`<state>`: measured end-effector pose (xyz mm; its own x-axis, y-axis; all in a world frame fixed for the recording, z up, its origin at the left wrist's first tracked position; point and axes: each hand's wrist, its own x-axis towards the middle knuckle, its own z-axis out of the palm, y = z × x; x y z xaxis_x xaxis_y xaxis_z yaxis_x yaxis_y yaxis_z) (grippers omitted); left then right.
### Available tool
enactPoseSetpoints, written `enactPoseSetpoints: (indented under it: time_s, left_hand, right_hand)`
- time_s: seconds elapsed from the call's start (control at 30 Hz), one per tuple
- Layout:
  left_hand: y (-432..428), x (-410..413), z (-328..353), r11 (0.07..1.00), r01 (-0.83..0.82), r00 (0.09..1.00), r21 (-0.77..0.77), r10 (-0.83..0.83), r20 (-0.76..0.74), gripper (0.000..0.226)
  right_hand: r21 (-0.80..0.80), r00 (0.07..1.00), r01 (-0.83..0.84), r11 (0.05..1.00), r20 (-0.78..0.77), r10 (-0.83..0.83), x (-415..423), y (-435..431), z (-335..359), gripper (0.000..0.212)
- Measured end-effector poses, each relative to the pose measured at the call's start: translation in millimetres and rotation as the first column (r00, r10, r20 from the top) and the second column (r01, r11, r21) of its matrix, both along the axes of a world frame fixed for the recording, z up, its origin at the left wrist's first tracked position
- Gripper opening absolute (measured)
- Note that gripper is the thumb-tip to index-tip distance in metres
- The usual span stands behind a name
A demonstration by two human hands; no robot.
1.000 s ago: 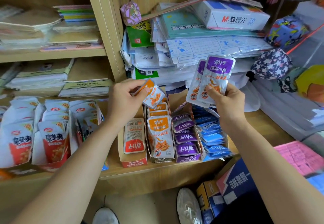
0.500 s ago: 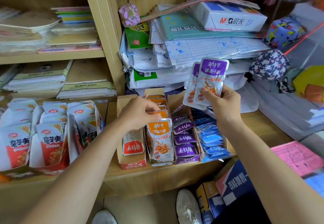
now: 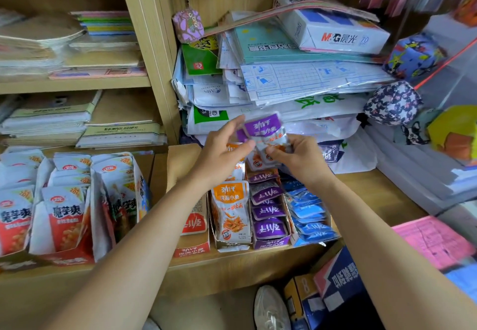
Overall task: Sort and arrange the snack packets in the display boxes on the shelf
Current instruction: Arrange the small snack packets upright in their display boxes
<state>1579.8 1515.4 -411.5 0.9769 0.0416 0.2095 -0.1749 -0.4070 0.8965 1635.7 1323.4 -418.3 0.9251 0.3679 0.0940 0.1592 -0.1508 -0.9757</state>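
Both hands meet above the back of the display boxes. My right hand (image 3: 296, 160) pinches two purple snack packets (image 3: 263, 128), turned upside down. My left hand (image 3: 224, 154) touches the left edge of the same packets with thumb and fingers. Below stand four narrow display boxes: a red one (image 3: 192, 248) holding one packet, an orange one (image 3: 229, 213), a purple one (image 3: 268, 216) and a blue one (image 3: 309, 216), each with several packets.
Bigger red-and-white snack bags (image 3: 62, 216) fill boxes at the left. Stacks of plastic-wrapped paper and an M&G ream (image 3: 335, 32) pile behind the boxes. Cardboard boxes (image 3: 335, 285) and a shoe (image 3: 271, 309) lie below the shelf edge. Pink paper (image 3: 433, 242) lies at right.
My left hand left the orange box, where it had put the orange packet, and rose to the purple packets. My right hand lowered them and flipped them upside down.
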Motion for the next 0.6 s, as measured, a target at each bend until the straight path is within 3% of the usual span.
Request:
enactPoseSetpoints:
  time_s: [0.07,0.17,0.27,0.33,0.47,0.6]
  left_hand:
    - [0.4,5.8,-4.7,0.997,0.031,0.999,-0.07,-0.029,0.028,0.04]
    - [5.2,10.7,-8.5,0.988,-0.108,0.982,0.106,0.089,0.166,0.008]
    - [6.9,10.8,-12.4,0.91,-0.288,0.927,0.298,0.186,0.325,0.016]
    - [8.1,9.9,-11.4,0.883,-0.268,0.926,0.385,0.126,0.356,0.018]
    - [-2.2,6.6,-7.7,0.803,-0.213,0.947,0.556,0.03,0.318,0.021]
    - [-14.0,7.3,-12.1,0.773,-0.05,0.997,0.632,0.006,0.072,0.025]
  right_hand:
    - [-0.081,0.998,-0.059,0.995,-0.019,0.058,-0.7,0.4,-0.4,0.005]
    - [-0.181,0.993,-0.112,0.977,-0.068,0.101,-1.5,-3.4,2.6,0.008]
    - [-0.202,0.998,-0.023,0.979,0.058,0.035,-3.0,-7.6,5.9,0.009]
    - [-0.199,0.98,0.102,0.975,0.189,-0.064,0.2,-12.5,4.3,0.014]
    - [-0.327,0.948,0.199,0.924,0.303,-0.096,6.0,-22.2,-4.7,0.017]
    - [-0.31,0.932,0.239,0.92,0.339,-0.128,3.7,-23.4,-6.3,0.011]
